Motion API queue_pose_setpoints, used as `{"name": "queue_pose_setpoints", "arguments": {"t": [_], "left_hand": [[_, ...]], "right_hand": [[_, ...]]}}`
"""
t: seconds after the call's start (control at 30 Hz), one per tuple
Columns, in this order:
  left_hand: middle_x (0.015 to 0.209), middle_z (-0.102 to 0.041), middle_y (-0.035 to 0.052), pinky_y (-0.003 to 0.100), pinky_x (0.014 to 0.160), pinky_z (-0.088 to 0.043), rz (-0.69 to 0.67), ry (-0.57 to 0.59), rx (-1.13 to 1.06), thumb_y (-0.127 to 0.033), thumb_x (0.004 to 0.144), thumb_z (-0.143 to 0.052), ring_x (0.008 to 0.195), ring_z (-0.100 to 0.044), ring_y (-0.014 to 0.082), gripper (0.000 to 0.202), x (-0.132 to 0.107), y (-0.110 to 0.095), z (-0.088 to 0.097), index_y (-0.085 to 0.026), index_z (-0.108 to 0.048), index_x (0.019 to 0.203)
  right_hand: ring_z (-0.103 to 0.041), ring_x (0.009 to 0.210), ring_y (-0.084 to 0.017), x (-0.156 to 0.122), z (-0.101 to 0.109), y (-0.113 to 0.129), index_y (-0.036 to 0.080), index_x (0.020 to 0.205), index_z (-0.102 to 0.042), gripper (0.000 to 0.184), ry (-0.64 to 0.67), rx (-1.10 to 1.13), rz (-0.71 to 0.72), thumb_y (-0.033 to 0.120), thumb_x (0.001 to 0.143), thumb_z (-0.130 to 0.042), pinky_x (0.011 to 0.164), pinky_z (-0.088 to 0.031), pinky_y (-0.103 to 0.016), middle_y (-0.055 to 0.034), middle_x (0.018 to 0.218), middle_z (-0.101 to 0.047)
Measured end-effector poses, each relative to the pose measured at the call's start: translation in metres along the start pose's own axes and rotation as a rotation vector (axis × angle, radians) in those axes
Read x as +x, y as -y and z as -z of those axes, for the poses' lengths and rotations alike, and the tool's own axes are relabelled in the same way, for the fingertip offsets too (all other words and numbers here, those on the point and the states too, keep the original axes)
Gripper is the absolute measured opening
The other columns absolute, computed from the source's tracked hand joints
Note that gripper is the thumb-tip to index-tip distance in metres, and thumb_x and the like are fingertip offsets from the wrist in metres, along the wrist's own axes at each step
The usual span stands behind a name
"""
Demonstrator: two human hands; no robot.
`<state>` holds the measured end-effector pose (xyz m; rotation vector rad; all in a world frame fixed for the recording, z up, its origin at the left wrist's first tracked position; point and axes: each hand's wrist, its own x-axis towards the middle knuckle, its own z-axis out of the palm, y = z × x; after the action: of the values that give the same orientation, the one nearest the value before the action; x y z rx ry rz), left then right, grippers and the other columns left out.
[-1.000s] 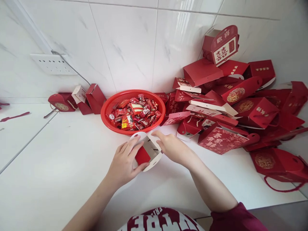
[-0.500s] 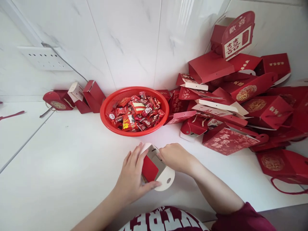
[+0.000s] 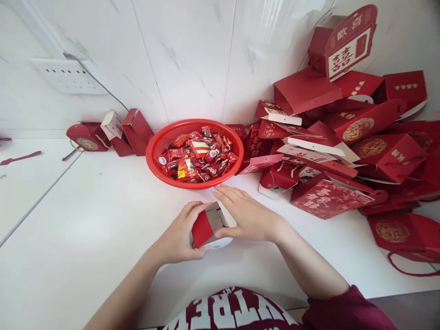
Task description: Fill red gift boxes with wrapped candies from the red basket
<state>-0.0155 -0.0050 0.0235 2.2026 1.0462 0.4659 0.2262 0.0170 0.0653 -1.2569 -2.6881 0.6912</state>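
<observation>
Both my hands hold a small red paper box [image 3: 205, 226] with a white inside, low over the white counter [image 3: 85, 238]. My left hand [image 3: 178, 236] wraps its left side, fingers curled round the red panel. From the right, my right hand [image 3: 242, 213] presses against the box, thumb underneath and fingers stretched over its open top. Just behind the box stands a round red basket [image 3: 156, 149] filled with wrapped candies [image 3: 197, 156].
A big heap of flat and half-folded red paper boxes [image 3: 343, 137] fills the right side against the tiled wall. Three more red boxes [image 3: 113, 133] lie at the left by the wall, under a white socket strip [image 3: 68, 75]. The counter edge runs near my body.
The box has turned in my hands and its white flaps have folded in. My right hand went from pinching a flap to lying with fingers stretched over the top.
</observation>
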Motion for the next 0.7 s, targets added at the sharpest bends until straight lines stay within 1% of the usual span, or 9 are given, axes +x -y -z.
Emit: {"name": "queue_pose_setpoints", "arguments": {"t": [0.07,0.17,0.2,0.27,0.37,0.5,0.6,0.63,0.7], "left_hand": [[0.146,-0.033,0.0127,0.047,0.115,-0.04,-0.037,0.019,0.016,-0.031,0.07,-0.077,0.137,-0.04,0.033,0.091,0.0,0.005,0.001,-0.026,-0.032,0.149],[0.149,-0.03,0.0124,0.05,0.113,-0.04,-0.07,0.033,0.086,-0.032,0.072,-0.076,0.138,-0.038,0.0355,0.077,0.0,0.006,0.0,-0.028,-0.045,0.142],[0.15,-0.03,0.0127,0.05,0.113,-0.04,-0.077,0.026,0.105,-0.033,0.072,-0.076,0.138,-0.039,0.0358,0.073,-0.001,0.005,-0.001,-0.028,-0.048,0.139],[0.149,-0.032,0.0138,0.049,0.112,-0.041,-0.088,-0.003,0.114,-0.035,0.072,-0.077,0.137,-0.041,0.0351,0.067,-0.002,0.004,-0.001,-0.025,-0.051,0.133],[0.15,-0.034,0.017,0.048,0.111,-0.041,-0.119,-0.11,0.118,-0.046,0.071,-0.081,0.139,-0.04,0.0341,0.066,-0.004,0.004,0.001,-0.022,-0.049,0.124],[0.149,-0.042,0.0223,0.049,0.105,-0.042,-0.179,-0.318,0.276,-0.057,0.072,-0.079,0.136,-0.044,0.0353,0.059,-0.008,-0.003,0.007,-0.019,-0.05,0.106],[0.141,-0.057,0.0175,0.051,0.103,-0.039,-0.186,-0.411,0.493,-0.053,0.081,-0.073,0.128,-0.053,0.0355,0.039,-0.012,-0.016,0.01,-0.019,-0.055,0.09],[0.138,-0.061,0.0153,0.052,0.105,-0.037,-0.171,-0.421,0.555,-0.051,0.085,-0.07,0.126,-0.056,0.035,0.034,-0.014,-0.019,0.01,-0.019,-0.058,0.092],[0.135,-0.064,0.0146,0.055,0.108,-0.032,-0.104,-0.399,0.626,-0.05,0.09,-0.064,0.124,-0.059,0.0347,0.039,-0.018,-0.023,0.006,-0.019,-0.062,0.113]], "right_hand": [[-0.009,0.153,-0.035,0.002,-0.005,-0.006,0.011,0.157,-0.022,0.109,0.045,0.032,0.077,0.067,0.076,-0.069,0.123,-0.007,-0.057,-0.0196,0.164,-0.018],[-0.01,0.152,-0.039,0.007,-0.013,-0.012,0.007,0.158,-0.016,0.118,0.083,0.062,0.06,0.062,0.071,-0.075,0.121,0.0,-0.062,-0.0241,0.163,-0.02],[-0.014,0.152,-0.039,0.008,-0.016,-0.014,0.008,0.158,-0.017,0.117,0.079,0.082,0.057,0.06,0.071,-0.076,0.121,-0.003,-0.062,-0.0248,0.161,-0.023],[-0.026,0.148,-0.038,0.009,-0.021,-0.019,0.012,0.156,-0.023,0.111,0.055,0.16,0.081,0.056,0.07,-0.078,0.12,-0.017,-0.06,-0.0224,0.157,-0.033],[-0.044,0.137,-0.032,0.007,-0.031,-0.026,0.019,0.15,-0.03,0.103,0.013,0.357,0.098,0.051,0.067,-0.081,0.111,-0.039,-0.048,-0.0163,0.151,-0.043],[-0.041,0.139,-0.03,-0.003,-0.049,-0.035,0.02,0.152,-0.023,0.111,-0.066,0.486,0.072,0.048,0.064,-0.085,0.115,-0.036,-0.044,-0.0164,0.155,-0.035],[-0.045,0.136,-0.03,-0.009,-0.06,-0.039,0.022,0.152,-0.025,0.109,-0.151,0.484,0.052,0.051,0.065,-0.085,0.114,-0.038,-0.045,-0.0151,0.151,-0.04],[-0.046,0.135,-0.03,-0.011,-0.063,-0.04,0.023,0.152,-0.025,0.109,-0.183,0.483,0.053,0.052,0.065,-0.085,0.112,-0.039,-0.045,-0.0149,0.15,-0.042],[-0.044,0.136,-0.031,-0.013,-0.07,-0.041,0.025,0.154,-0.021,0.112,-0.243,0.476,0.068,0.055,0.067,-0.084,0.113,-0.038,-0.046,-0.0151,0.151,-0.04]]}}
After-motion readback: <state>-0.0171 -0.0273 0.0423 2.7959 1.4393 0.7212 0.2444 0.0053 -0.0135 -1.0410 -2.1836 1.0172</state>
